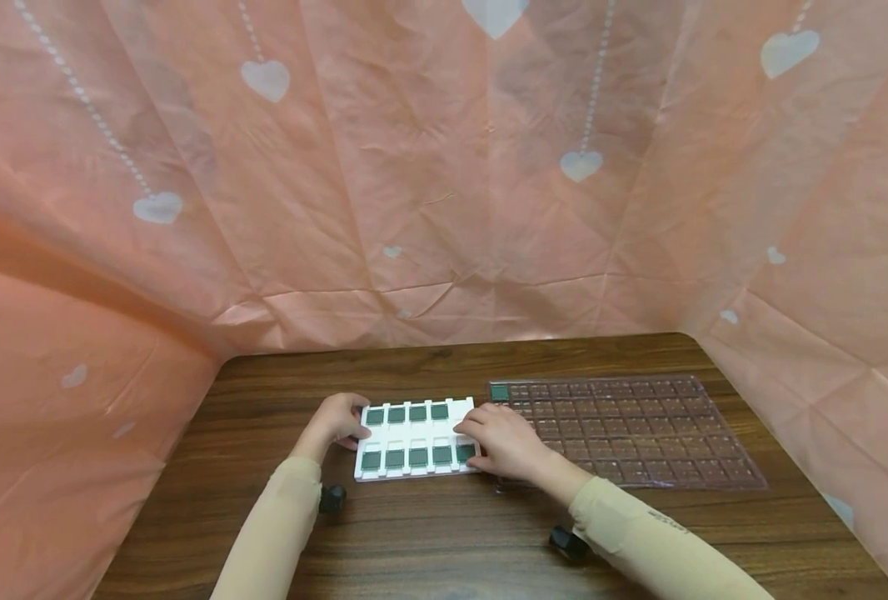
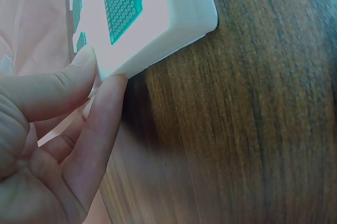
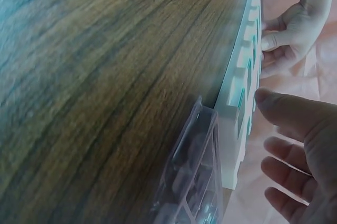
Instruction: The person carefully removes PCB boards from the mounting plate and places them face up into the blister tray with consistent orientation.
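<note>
White rectangular tray (image 1: 402, 434) holds two rows of green square boards (image 1: 417, 457); I see left hand (image 1: 337, 419) pinching it, right hand (image 1: 506, 439) half-spread, empty.

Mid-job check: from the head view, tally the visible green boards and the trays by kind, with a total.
Green boards: 10
White tray: 1
Clear tray: 1
Total: 12
</note>
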`<state>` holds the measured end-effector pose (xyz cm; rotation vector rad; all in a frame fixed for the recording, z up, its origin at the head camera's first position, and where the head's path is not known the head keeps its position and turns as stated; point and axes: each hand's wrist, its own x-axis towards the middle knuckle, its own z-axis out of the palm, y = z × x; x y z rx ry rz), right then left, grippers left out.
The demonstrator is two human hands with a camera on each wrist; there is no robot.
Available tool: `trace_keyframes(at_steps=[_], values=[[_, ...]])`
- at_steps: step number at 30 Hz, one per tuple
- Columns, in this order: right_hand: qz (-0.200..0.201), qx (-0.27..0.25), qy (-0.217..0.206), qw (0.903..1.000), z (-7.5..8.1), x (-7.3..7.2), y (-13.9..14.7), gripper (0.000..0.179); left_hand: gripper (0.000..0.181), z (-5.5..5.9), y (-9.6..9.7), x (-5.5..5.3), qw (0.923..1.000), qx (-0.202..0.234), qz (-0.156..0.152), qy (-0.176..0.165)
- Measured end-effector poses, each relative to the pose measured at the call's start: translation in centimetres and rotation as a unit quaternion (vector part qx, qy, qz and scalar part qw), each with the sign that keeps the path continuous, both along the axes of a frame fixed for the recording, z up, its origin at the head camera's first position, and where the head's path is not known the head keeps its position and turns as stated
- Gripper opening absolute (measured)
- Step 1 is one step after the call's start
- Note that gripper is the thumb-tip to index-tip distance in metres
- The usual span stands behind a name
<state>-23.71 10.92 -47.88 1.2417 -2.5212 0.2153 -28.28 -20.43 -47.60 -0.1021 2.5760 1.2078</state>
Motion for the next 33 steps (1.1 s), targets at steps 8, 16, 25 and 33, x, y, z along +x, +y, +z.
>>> trace_keyframes(at_steps=[8, 16, 25, 33], values=[[-0.022, 0.006, -0.012, 0.9997, -0.4, 0.1, -0.3, 0.048, 0.061, 0.0, 0.0, 0.0, 1.0000, 0.003, -0.002, 0.002], [-0.032, 0.001, -0.035, 0.9989, -0.8, 0.0, -0.6, 0.041, 0.061, 0.0, 0.0, 0.1, 1.0000, 0.006, -0.001, 0.005], [-0.044, 0.006, -0.049, 0.9978, -1.2, -0.2, -0.8, 0.035, 0.061, -0.1, 0.0, 0.1, 1.0000, 0.005, -0.002, 0.006], [-0.048, 0.010, -0.042, 0.9979, -1.1, -0.1, -1.0, 0.032, 0.061, -0.1, 0.0, 0.1, 0.9998, 0.009, -0.006, 0.015]])
